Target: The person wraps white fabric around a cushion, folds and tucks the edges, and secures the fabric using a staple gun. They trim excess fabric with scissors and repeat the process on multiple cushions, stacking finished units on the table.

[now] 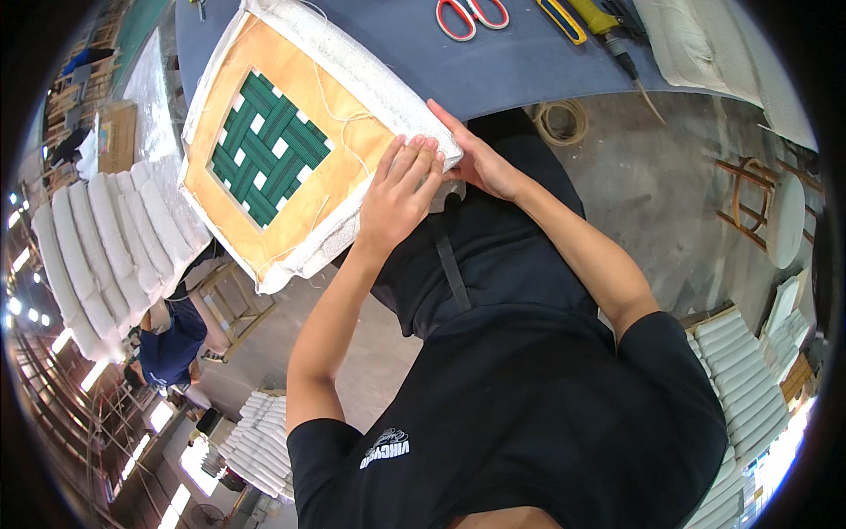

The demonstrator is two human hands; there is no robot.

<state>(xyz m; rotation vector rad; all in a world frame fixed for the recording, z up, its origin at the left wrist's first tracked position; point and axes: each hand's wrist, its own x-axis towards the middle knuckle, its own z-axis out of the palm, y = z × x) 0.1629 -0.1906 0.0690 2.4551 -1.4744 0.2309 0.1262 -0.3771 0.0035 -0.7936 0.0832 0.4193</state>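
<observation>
A seat frame is being held upside down at the near edge of the table, partly overhanging it. White fabric is already being carried around the frame's far and right edges, and green webbing is woven across its opening; judged from this, the wrapping is well along, while the near corner is being worked and loose threads are left untrimmed. The left hand is being pressed flat on that corner, fingers close together. The right hand is being curled around the same corner from beside it; its fingertips are hidden. Beyond the frame, scissors and a yellow screwdriver are lying untouched. Left of the frame, stacked white cushions are piled.
</observation>
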